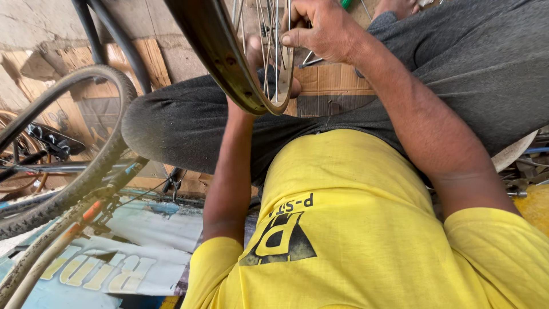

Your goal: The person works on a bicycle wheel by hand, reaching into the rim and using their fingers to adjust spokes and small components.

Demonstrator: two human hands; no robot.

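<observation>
A bare bicycle wheel rim point(229, 63) with thin spokes point(269, 40) stands at the top middle of the frame, over the person's lap. The right hand point(320, 28) is curled shut, pinching the rim's edge between thumb and fingers. The left hand point(269, 71) is behind the rim, mostly hidden, so I cannot tell how its fingers sit. A bicycle tyre point(86, 171) leans at the left.
</observation>
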